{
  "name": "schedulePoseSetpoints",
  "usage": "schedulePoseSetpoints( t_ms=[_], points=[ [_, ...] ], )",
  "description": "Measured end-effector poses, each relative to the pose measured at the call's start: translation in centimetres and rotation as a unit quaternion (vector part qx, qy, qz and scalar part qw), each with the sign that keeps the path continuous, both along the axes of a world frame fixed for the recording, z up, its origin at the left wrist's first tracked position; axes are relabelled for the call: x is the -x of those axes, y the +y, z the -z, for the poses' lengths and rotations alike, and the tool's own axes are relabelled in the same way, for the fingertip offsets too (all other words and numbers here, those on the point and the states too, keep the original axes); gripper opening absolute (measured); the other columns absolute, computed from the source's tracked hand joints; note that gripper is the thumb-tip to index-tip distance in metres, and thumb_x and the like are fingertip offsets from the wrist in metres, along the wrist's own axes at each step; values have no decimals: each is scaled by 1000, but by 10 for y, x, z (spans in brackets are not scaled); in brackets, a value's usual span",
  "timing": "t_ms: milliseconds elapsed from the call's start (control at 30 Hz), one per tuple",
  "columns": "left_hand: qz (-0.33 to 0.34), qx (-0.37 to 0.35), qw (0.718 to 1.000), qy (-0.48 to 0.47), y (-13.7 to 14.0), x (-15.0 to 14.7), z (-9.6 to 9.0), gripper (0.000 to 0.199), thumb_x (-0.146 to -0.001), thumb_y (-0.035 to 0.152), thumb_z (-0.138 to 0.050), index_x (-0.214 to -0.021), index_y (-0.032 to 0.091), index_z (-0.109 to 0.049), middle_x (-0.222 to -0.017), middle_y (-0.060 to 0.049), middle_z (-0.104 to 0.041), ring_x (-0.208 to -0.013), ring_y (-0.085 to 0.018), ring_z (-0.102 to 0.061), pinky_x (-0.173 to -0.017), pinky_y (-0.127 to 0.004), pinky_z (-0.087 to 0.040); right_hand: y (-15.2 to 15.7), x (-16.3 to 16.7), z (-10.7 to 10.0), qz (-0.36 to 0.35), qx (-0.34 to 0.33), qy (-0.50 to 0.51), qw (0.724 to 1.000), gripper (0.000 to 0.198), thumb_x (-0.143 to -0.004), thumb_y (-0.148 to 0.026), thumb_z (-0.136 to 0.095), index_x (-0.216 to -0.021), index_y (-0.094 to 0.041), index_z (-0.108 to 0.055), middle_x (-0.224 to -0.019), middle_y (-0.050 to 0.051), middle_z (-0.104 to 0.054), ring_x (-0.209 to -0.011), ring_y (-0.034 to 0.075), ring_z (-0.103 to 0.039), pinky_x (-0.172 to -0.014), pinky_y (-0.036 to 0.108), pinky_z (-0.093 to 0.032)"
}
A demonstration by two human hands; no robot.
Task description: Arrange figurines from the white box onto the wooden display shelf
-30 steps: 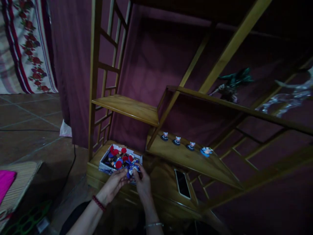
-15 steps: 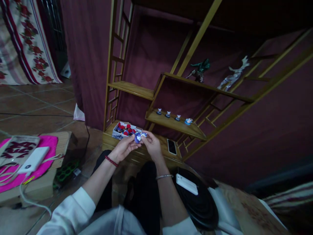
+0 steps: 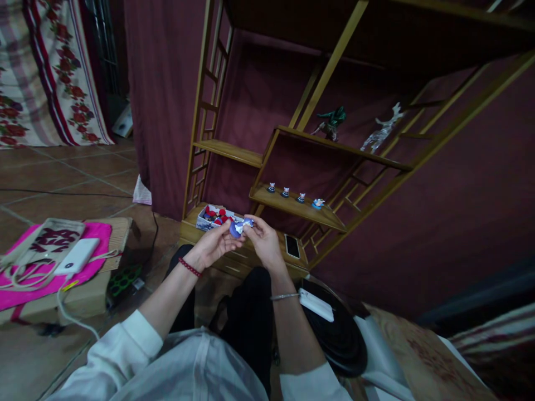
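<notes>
A small purple-and-white figurine [image 3: 237,228] is held between both hands, in front of the low shelf. My left hand [image 3: 215,244] pinches its purple base, the other fingers loosely curled below. On its right side, my right hand [image 3: 262,238] grips the white upper part with thumb and fingers. Just behind the hands stands an open box [image 3: 204,224] filled with red and dark small pieces. Several small figurines [image 3: 285,192] line the middle shelf [image 3: 298,209], the rightmost one blue and white. The held figurine's finer details are too small to make out.
A dark-screened phone [image 3: 292,246] lies on the low shelf, right of my hands. A green figure [image 3: 334,120] and a clear deer-like figure [image 3: 382,129] stand higher up. A white device [image 3: 316,304] rests on a black round seat [image 3: 334,334]. Left, a pink cloth [image 3: 100,239] holds a white power bank.
The view has shifted slightly, so the shelves and the left table appear moved. Both hands keep hold of the figurine, which is turned a little and shows more of its purple base.
</notes>
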State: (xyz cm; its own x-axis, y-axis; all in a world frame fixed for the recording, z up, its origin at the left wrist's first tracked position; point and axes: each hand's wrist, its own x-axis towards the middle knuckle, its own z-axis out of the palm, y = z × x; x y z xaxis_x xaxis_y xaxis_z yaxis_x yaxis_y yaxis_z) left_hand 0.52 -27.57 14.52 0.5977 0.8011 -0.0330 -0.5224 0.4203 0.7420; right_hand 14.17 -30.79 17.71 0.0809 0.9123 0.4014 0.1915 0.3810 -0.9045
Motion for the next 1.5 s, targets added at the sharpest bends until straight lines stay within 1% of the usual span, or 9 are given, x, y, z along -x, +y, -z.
schedulePoseSetpoints(
  t_ms=[133, 267, 467, 600, 733, 1000, 1200, 1400, 1500],
  points=[
    [14, -5, 1000, 4, -6, -3, -3, 41, -85, 41, -41, -89, 6, -62, -76, -13, -67, -59, -12, -61, -53, -19, -46, -9, -5, -3, 2, 4, -2, 1000, 34, -69, -31, -60, -101, -18, -58, -85, 2, -63, -70, 13, -60, -69, 26, -49],
    [24, -9, 1000, 6, -9, -8, -6, 41, -84, 42, -42, -90, 7, -62, -75, -12, -67, -59, -12, -61, -54, -19, -46, -14, -10, -9, 3, 5, 1, 1000, 35, -70, -31, -60, -103, -19, -57, -86, 2, -62, -71, 13, -60, -68, 25, -50],
    [36, -3, 999, -3, -8, -12, -8, 43, -84, 44, -42, -85, 7, -62, -72, -12, -67, -59, -13, -62, -54, -19, -46, -12, -17, -12, -8, -7, -4, 1000, 33, -71, -31, -59, -102, -20, -58, -83, 1, -62, -71, 12, -59, -68, 25, -50],
    [35, 20, 999, -7, -7, -14, -6, 41, -84, 43, -42, -84, 7, -62, -72, -11, -67, -59, -13, -61, -54, -19, -45, -7, -20, -8, -27, -1, -3, 1000, 32, -71, -30, -59, -101, -20, -58, -88, 2, -62, -77, 13, -59, -71, 25, -50],
    [27, 41, 999, 10, -4, -16, -3, 41, -84, 43, -41, -83, 7, -61, -70, -11, -67, -58, -13, -61, -54, -20, -45, 0, -24, -3, -39, 9, 0, 999, 32, -69, -30, -61, -100, -20, -58, -94, 2, -62, -83, 15, -59, -74, 27, -49],
    [27, 52, 998, 3, 10, -19, 4, 40, -84, 44, -42, -82, 8, -61, -71, -11, -66, -58, -12, -60, -56, -20, -45, 21, -29, 9, -53, 32, 20, 998, 35, -67, -29, -63, -101, -21, -57, -92, 2, -63, -85, 15, -59, -77, 28, -48],
    [13, 78, 997, 9, 17, -19, 6, 39, -85, 41, -40, -81, 8, -60, -69, -10, -66, -56, -12, -60, -55, -20, -45, 33, -27, 14, -50, 49, 32, 997, 34, -66, -28, -63, -99, -20, -57, -90, 2, -64, -84, 15, -59, -76, 28, -48],
    [12, 83, 997, 6, 23, -18, 10, 39, -85, 41, -40, -80, 8, -61, -69, -11, -67, -56, -12, -60, -57, -20, -46, 41, -25, 18, -58, 61, 47, 995, 33, -66, -26, -62, -97, -20, -58, -91, 2, -63, -84, 15, -59, -76, 27, -48],
    [15, 84, 996, 12, 25, -18, 12, 41, -85, 42, -40, -79, 8, -62, -69, -11, -67, -56, -11, -60, -56, -20, -45, 44, -26, 19, -66, 73, 46, 994, 33, -65, -27, -62, -97, -20, -58, -91, 2, -63, -80, 15, -59, -74, 27, -48]
  ],
)
